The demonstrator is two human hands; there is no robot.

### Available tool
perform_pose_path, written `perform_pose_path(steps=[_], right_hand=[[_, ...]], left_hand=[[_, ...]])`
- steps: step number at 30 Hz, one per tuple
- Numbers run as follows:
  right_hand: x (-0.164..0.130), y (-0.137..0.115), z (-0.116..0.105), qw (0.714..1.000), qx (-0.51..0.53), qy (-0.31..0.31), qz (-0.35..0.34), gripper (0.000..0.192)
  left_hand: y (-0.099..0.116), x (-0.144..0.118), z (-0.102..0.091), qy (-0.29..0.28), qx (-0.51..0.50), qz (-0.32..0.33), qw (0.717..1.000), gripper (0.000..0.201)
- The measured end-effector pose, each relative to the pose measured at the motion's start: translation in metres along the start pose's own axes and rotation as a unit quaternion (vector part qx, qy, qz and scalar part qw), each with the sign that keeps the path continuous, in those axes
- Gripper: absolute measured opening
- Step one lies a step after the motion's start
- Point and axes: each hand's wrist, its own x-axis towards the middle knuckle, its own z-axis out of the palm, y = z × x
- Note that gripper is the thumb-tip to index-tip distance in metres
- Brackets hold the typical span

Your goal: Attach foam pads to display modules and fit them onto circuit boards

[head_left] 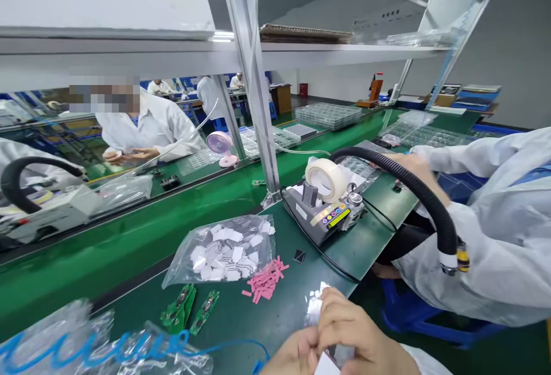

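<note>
My left hand and my right hand meet at the bottom edge of the view, fingers pinched together on a small white piece. What lies between the fingers is mostly hidden. Just beyond my hands lie shiny silver-white pieces on the green table. A heap of small pink strips lies further left. Two green circuit boards rest side by side near the table's front left.
A clear bag of white pads lies behind the pink strips. A tape dispenser machine with a white roll stands to the right. A black hose arcs past a co-worker's white sleeve. A green conveyor runs behind.
</note>
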Motion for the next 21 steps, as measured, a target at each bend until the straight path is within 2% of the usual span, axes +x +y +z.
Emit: perform_pose_path(steps=[2,3,5,7,9,11,13,15,18,21], right_hand=[[-0.005,0.005,-0.004,0.999,-0.041,0.023,0.007,0.053],[-0.008,0.008,-0.005,0.997,-0.063,0.031,0.017,0.052],[-0.012,0.014,-0.006,0.992,-0.106,0.048,0.044,0.049],[-0.014,0.019,-0.003,0.988,-0.123,0.062,0.073,0.048],[-0.015,0.025,0.0,0.984,-0.061,0.093,0.137,0.048],[-0.015,0.037,-0.001,0.962,0.04,0.145,0.227,0.047],[-0.016,0.056,-0.01,0.918,0.112,0.217,0.312,0.047],[-0.015,0.081,-0.023,0.871,0.143,0.291,0.369,0.046],[-0.01,0.118,-0.044,0.792,0.213,0.368,0.438,0.039],[-0.002,0.139,-0.054,0.726,0.279,0.41,0.477,0.028]], left_hand=[[0.001,0.004,-0.004,0.054,0.033,0.042,0.997,0.043],[0.002,0.004,-0.007,0.09,0.081,0.071,0.99,0.038],[0.003,0.005,-0.012,0.148,0.226,0.121,0.955,0.026],[0.005,0.005,-0.013,0.151,0.34,0.136,0.918,0.02],[0.006,0.006,-0.012,0.156,0.358,0.137,0.91,0.016],[0.006,0.009,-0.009,0.184,0.294,0.136,0.928,0.011],[0.006,0.011,-0.006,0.195,0.167,0.125,0.958,0.012],[0.008,0.011,-0.003,0.174,0.02,0.109,0.978,0.014],[0.013,0.009,0.003,0.113,-0.153,0.09,0.977,0.017],[0.018,0.003,0.009,0.032,-0.249,0.096,0.963,0.016]])
